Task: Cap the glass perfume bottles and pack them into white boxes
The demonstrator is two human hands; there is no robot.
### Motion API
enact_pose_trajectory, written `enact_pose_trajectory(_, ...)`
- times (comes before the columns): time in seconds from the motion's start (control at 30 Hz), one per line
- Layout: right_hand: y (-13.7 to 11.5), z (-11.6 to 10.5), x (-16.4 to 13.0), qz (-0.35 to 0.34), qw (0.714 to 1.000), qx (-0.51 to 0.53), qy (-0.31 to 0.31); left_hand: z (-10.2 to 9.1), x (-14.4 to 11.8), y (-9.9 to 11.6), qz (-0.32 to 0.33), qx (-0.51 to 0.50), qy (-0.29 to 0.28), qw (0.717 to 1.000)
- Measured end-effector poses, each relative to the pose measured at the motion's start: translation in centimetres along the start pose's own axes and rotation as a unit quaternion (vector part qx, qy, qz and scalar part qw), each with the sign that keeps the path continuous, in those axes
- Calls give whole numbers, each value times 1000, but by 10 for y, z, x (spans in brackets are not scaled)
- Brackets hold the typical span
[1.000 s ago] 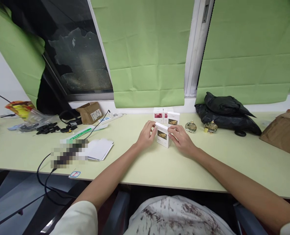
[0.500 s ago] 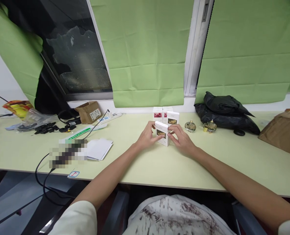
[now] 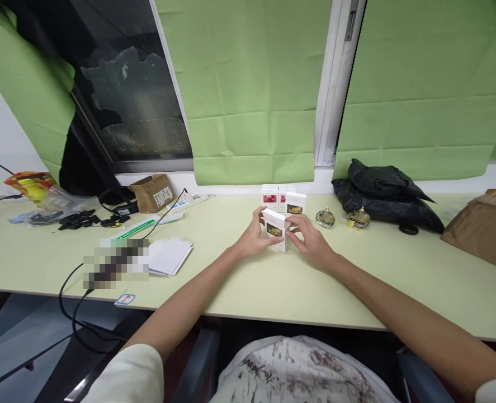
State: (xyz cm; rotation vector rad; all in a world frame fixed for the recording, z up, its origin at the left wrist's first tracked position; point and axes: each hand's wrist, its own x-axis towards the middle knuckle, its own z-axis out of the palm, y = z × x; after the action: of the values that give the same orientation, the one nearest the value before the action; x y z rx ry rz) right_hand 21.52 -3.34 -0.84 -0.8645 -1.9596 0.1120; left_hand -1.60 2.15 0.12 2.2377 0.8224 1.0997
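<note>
Between my two hands a small white box (image 3: 274,230) with a dark and gold picture stands upright on the pale desk. My left hand (image 3: 254,236) grips its left side, the thumb across the lower front. From the right, my right hand (image 3: 308,238) holds the other edge with fingers and thumb. Just behind stands a similar white box (image 3: 296,205) with the same sort of picture. White boxes with red pictures (image 3: 269,198) are grouped behind that, close to the wall.
Two round ornate gold bottles (image 3: 325,217) lie right of the boxes, before a black plastic bag (image 3: 386,196). A brown paper package (image 3: 482,226) is at far right. On the left are white papers (image 3: 170,256), cables and an open cardboard box (image 3: 152,193).
The held box has shifted very slightly left and toward me, with both hands still on it. The view has moved a little; everything else looks the same.
</note>
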Motion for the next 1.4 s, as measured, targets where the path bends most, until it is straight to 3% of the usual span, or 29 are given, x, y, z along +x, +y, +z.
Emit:
enact_pose_trajectory(0.23,5,1,-1,29,999,8,-11,-3,1,-1,-37,-22,-29,999)
enact_pose_trajectory(0.53,15,2,0,82,996,2,-39,-10,16,-37,-84,30,119,989)
enact_pose_trajectory(0.63,18,0,0,113,993,-7,-44,-15,22,-47,-93,72,143,983)
enact_pose_trajectory(0.9,30,-7,1,164,985,-45,-12,-14,22,-69,-144,86,39,985)
enact_pose_trajectory(1.03,33,-8,1,176,983,-50,-19,-15,21,-66,-170,87,14,982)
enact_pose_trajectory(1.17,33,-8,1,182,981,-58,-23,-29,16,-56,-199,135,-40,970)
enact_pose_trajectory(1.3,32,-7,0,177,982,-52,-41,-56,12,-45,-207,268,-60,939)
enact_pose_trajectory(1.4,31,-6,0,170,983,-36,-61,-77,11,-42,-249,371,-92,890)
